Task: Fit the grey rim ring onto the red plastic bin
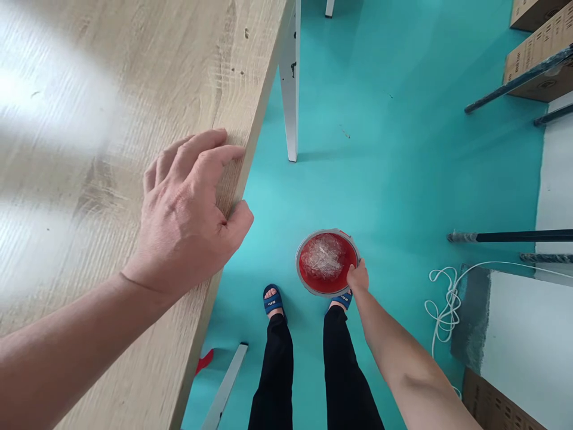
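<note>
A person's right hand point(358, 276) grips the grey rim of a round red bin point(324, 286), thumb and fingers closed around its edge, while the left hand point(183, 209) rests on a table point(111, 89), fingers loosely bent and a gap showing between thumb and forefinger. The bin sits just left of the right hand, lower than the left hand and well apart from it. Inside, crumpled clear plastic film point(322, 255) forms a glossy, wrinkled mound. Beneath the left hand, the pale tabletop shows wood grain and a straight edge. Below the right hand spreads a smooth turquoise floor point(380, 179); to that hand's right, a thin white cable point(447, 304) lies in loose loops.
</note>
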Motion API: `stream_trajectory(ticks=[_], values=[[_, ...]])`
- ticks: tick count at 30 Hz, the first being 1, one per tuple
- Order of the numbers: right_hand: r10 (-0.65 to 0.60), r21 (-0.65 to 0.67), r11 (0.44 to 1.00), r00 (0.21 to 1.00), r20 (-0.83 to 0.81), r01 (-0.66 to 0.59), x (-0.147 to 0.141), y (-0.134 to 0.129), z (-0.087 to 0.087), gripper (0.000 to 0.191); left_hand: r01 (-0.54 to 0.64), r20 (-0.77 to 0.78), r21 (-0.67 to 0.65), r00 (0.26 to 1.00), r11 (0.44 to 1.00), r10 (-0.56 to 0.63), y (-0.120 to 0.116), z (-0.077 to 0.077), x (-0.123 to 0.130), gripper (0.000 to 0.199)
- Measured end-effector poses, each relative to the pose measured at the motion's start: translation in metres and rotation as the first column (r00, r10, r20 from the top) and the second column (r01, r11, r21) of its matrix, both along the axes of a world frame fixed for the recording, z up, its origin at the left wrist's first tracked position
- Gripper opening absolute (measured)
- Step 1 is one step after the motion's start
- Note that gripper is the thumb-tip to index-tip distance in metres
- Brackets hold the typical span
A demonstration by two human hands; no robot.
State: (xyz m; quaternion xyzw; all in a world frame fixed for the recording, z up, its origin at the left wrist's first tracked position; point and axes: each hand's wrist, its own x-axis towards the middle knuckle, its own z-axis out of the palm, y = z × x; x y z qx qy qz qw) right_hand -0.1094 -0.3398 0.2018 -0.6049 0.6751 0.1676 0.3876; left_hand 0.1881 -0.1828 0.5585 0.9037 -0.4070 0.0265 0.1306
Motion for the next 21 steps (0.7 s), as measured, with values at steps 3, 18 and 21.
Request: stream_trajectory(ticks=[3, 18, 21], values=[[0.035, 0.001, 0.999, 0.999, -0.022, -0.035, -0.002, 0.002, 0.002, 0.055, -0.007, 0.003, 0.010, 1.000, 1.000, 0.007, 0.000, 0.000, 0.000, 0.058], [0.168, -0.071, 0.984, 0.985, 0.043, -0.165, 0.016, 0.020, 0.004, 0.079, -0.013, -0.008, -0.026, 1.000, 1.000, 0.013, 0.003, 0.004, 0.000, 0.052], [0.158, -0.038, 0.987, 0.984, 0.080, -0.155, 0.012, 0.018, 0.000, 0.072, -0.028, -0.009, -0.010, 1.000, 1.000, 0.027, 0.001, 0.005, 0.000, 0.055]])
